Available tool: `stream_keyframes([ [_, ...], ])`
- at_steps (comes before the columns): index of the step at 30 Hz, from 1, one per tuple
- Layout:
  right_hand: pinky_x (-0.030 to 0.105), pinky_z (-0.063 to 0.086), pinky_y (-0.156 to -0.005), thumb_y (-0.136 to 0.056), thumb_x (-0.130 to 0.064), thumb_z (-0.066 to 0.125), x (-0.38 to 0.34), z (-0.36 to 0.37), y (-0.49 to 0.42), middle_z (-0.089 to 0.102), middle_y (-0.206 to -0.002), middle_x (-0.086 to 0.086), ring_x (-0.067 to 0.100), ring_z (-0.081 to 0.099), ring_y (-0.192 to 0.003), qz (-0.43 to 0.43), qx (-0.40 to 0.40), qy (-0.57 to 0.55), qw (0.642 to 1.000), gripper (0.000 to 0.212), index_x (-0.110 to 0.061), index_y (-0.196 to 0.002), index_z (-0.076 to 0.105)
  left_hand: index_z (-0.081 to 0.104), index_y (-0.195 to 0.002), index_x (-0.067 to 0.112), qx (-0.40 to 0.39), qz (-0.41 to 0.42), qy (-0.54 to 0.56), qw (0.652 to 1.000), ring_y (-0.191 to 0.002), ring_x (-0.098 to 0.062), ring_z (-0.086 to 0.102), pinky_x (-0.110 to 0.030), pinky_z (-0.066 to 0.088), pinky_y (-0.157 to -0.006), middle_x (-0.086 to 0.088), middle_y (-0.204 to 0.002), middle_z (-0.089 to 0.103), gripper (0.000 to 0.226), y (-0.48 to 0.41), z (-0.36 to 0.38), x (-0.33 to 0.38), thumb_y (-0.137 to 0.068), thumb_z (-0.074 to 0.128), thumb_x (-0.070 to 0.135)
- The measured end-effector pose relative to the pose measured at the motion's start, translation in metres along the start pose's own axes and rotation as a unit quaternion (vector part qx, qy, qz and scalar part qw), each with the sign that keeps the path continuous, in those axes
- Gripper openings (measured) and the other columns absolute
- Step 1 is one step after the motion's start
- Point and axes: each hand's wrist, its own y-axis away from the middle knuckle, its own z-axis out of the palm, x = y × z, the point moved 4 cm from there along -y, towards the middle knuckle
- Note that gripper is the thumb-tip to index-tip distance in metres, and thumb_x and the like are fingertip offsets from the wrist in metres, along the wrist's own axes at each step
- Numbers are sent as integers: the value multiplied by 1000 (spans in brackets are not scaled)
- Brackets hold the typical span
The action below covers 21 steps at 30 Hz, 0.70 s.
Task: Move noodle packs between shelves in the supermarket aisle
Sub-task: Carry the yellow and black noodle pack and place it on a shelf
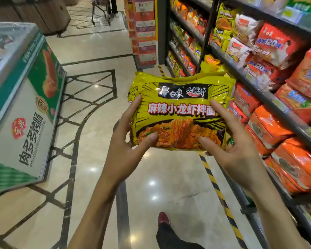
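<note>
**Asker:** What are you holding right now?

**Me:** I'm holding a yellow noodle multipack in the air in front of me. It's hanging over the marble floor, just left of the shelving and touching none of it.

**Asker:** Which way is it lying?

**Me:** Its long axis is running left to right across my view. The printed face is tilting up toward me. The logo edge is pointing away down the aisle, and the edge with the noodle picture is sitting nearest my body.

**Asker:** And what are your hands doing?

**Me:** Both are gripping it, one at each end. My left hand is clasping the left end, with the thumb pressing the lower front and the index finger lying up the face. My right hand is mirroring that on the right end. My other fingers are tucking behind the pack, where I can't see them.

**Asker:** What's around you?

**Me:** Orange packs are lying stacked on the lower shelves beside my right hand, and red packs are sitting on the shelf above. A freezer chest is standing well off to my left. Yellow-and-black striped tape is running along the floor at the foot of the shelves, and my red shoe is showing below the pack.
</note>
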Motion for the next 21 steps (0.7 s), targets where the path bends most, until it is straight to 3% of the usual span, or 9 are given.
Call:
stream_keyframes([
  [3, 54, 37, -114, -83, -45, 66, 12, 7, -59, 39, -149, -33, 8, 33, -147, -9, -8, 5, 1000, 71, -56, -146, 36, 39, -149, 45, 7, 11, 16, 1000, -132, 0, 55, -21, 57, -89, 19, -155, 44, 80, -56, -2, -13, -84, 78, 18],
  [9, 54, 49, -101, -81, -49, 66, 34, 23, -161, 41, -147, -29, 12, 45, -140, 3, -41, -15, 999, 72, -56, -146, 36, 38, -148, 42, 18, 10, 22, 1000, -130, -7, 58, -18, 56, -87, 14, -153, 48, 78, -150, -11, -39, -85, 74, 14],
  [16, 49, 39, -114, -87, -36, 69, 61, 42, -268, 41, -151, -24, 10, 40, -144, 16, -21, 1, 1000, 72, -57, -146, 34, 36, -148, 46, -17, 25, 4, 1000, -131, -5, 57, -22, 56, -94, 11, -157, 44, 77, -272, -20, -76, -87, 73, 16],
  [21, 33, 40, -114, -90, -22, 71, 85, 58, -351, 41, -146, -32, -6, 43, -136, 20, 13, 52, 998, 74, -52, -148, 37, 38, -149, 48, -55, 13, 27, 998, -126, 0, 58, -24, 59, -88, 7, -157, 44, 78, -368, -26, -119, -88, 76, 18],
])
